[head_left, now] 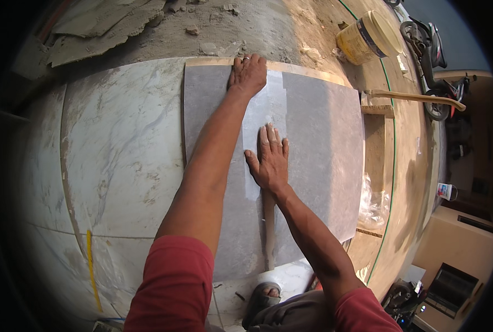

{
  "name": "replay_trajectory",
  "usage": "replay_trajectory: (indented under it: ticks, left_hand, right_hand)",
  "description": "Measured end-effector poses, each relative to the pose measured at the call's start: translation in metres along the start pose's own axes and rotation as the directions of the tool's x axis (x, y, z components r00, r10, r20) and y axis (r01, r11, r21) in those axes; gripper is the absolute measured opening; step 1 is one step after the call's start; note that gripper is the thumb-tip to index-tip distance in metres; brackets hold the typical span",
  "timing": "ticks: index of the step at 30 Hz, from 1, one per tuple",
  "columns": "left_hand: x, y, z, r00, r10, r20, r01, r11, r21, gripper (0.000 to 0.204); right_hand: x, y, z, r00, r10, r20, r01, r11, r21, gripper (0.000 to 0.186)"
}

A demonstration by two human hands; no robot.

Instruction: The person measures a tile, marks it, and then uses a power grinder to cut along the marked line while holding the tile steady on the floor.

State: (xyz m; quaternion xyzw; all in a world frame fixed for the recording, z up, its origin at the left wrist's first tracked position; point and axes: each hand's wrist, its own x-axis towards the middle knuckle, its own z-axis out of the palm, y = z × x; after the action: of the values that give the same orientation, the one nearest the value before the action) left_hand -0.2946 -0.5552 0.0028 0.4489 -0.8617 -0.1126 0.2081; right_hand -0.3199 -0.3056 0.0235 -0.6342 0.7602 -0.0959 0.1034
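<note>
A large grey tile [313, 144] lies in front of me on top of white marbled tiles. Its middle carries a pale, whitish strip [252, 180]. At the tile's far edge my left hand [248, 76] is closed, its fingers curled over the rim; a ring shows on one finger. My right hand [271, 160] rests flat on the tile beside the pale strip, fingers stretched out and whitish at the tips. From under its wrist a narrow tan band [269, 232] runs toward me; I cannot tell whether it is a stick or a mark.
White marbled tiles [127, 144] spread to the left, with a yellow strip [93, 271] on them. Broken slabs [99, 30] and rubble lie beyond. A yellowish bucket [368, 37], a wooden handle [415, 97], clear plastic [372, 207] and a motorcycle [426, 55] stand or lie rightward.
</note>
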Motion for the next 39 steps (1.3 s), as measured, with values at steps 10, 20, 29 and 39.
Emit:
replay_trajectory:
  ticks: [10,20,29,39]
  left_hand:
    - [-0.004,-0.037,-0.015,0.998,-0.058,-0.002,0.058,0.997,0.050,0.029]
    - [-0.099,-0.101,-0.058,0.922,-0.062,-0.383,0.110,0.988,0.106,0.031]
    - [-0.293,-0.006,-0.112,0.957,-0.283,-0.064,0.265,0.942,-0.205,0.037]
    - [-0.532,0.108,-0.167,0.761,0.445,0.473,-0.443,0.888,-0.123,0.056]
  right_hand:
    - [0.001,-0.001,0.001,1.000,0.019,-0.015,-0.019,0.999,0.041,0.077]
    - [-0.002,0.002,0.009,0.994,-0.011,-0.112,0.016,0.999,0.049,0.072]
    - [-0.006,0.016,0.023,0.907,-0.157,-0.391,0.151,0.987,-0.046,0.058]
    - [-0.065,0.010,0.008,0.912,-0.349,-0.216,0.285,0.916,-0.281,0.046]
